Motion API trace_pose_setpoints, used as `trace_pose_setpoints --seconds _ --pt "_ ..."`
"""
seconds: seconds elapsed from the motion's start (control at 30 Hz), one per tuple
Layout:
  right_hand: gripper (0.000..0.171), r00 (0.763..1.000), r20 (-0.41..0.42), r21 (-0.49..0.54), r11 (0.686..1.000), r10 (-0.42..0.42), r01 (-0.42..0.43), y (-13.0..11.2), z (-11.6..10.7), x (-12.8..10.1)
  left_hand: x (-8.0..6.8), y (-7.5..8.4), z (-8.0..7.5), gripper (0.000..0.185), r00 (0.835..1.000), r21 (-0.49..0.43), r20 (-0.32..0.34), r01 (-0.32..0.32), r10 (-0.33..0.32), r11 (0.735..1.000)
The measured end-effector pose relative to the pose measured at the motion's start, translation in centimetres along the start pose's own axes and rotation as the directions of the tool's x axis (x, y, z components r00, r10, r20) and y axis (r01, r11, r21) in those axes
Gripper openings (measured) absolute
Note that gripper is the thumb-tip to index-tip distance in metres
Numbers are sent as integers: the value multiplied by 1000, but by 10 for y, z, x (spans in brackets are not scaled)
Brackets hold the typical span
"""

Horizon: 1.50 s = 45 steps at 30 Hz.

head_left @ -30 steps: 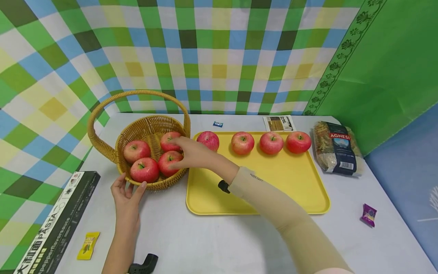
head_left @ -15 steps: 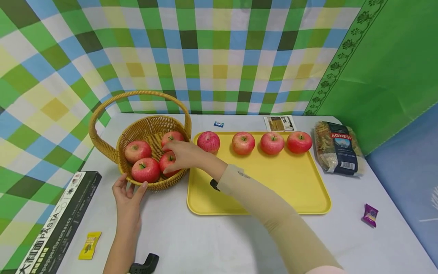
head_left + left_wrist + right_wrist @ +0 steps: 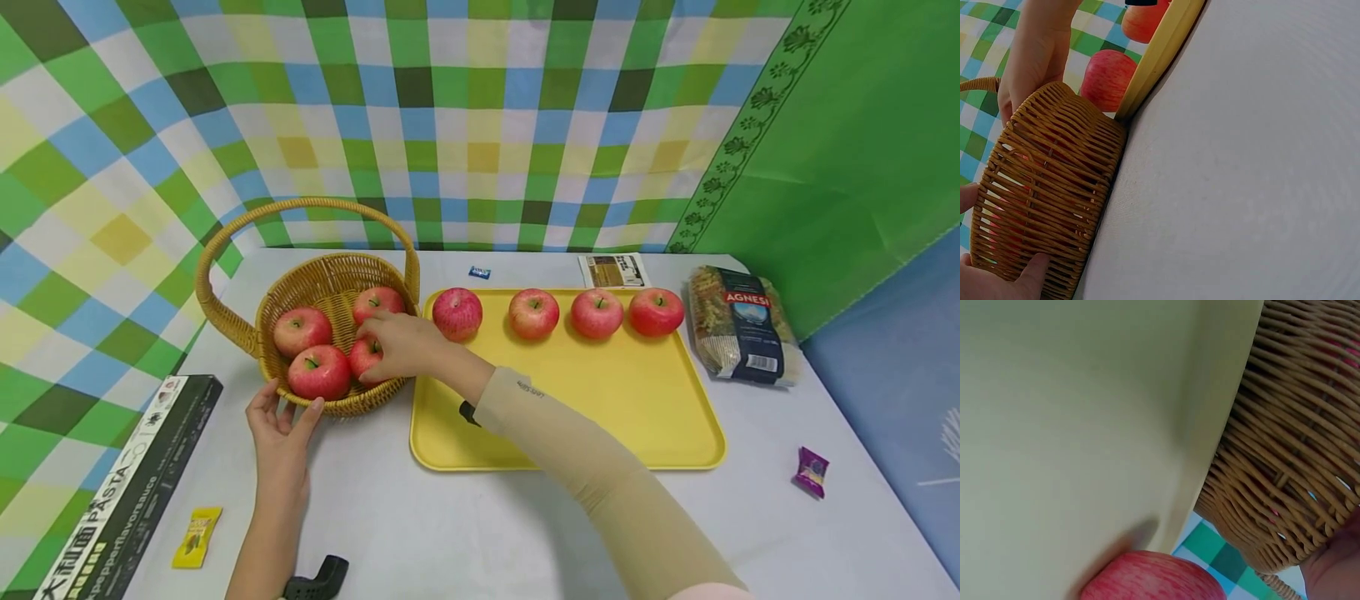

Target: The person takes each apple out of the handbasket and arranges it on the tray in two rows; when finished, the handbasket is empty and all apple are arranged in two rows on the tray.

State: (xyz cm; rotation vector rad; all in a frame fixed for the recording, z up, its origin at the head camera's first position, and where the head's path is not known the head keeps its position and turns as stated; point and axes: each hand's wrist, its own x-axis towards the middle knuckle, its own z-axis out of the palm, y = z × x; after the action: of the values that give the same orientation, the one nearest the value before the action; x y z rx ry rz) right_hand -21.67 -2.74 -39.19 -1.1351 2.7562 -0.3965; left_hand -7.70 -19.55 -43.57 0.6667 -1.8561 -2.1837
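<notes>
The right grip [image 3: 397, 343] curls its fingers around an apple [image 3: 365, 357] inside the wicker basket [image 3: 330, 279]; the left grip [image 3: 279, 422], fingers relaxed, steadies the basket's front rim.

Head view: from above and in front, facing down over the whole tabletop [image 3: 465, 517], at middling range; wicker basket [image 3: 330, 283] left of centre, yellow tray [image 3: 600, 400] centre.

Left wrist view: low at tabletop level, very near the basket wall [image 3: 1047, 194] at lower left, tray edge [image 3: 1157, 56] upper centre.

Right wrist view: pressed close over the tray surface [image 3: 1072, 425], basket [image 3: 1285, 469] at right.

All three share the basket-tray junction.
</notes>
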Motion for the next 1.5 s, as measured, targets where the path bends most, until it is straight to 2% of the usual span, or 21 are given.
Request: trace_pose_setpoints --seconds 0.27,0.5,0.63,0.83,1.0,1.17,1.5 --pt "59 998 -57 42 999 15 -12 0 -1 -5 0 -1 0 72 1000 8 1 5 -5 1000" --pt "63 990 -129 147 989 51 -31 1 -15 -14 0 0 0 71 1000 13 -2 7 -7 1000" --pt "62 983 -175 213 977 52 -14 2 -25 -22 -1 0 0 71 1000 16 -6 8 -8 1000" --pt "60 977 -202 268 963 62 -5 2 -45 -40 -1 1 0 71 1000 15 -3 8 -8 1000" --pt "58 979 -199 248 969 45 6 5 -57 -62 -2 1 0 71 1000 19 -2 7 -7 1000" --pt "60 983 -182 215 976 21 19 9 -58 -86 -3 1 0 71 1000 16 -3 8 -8 1000" --pt "53 987 -158 126 992 -10 30 25 -36 -121 -1 -1 -1 72 1000 16 -2 -1 1 1000"
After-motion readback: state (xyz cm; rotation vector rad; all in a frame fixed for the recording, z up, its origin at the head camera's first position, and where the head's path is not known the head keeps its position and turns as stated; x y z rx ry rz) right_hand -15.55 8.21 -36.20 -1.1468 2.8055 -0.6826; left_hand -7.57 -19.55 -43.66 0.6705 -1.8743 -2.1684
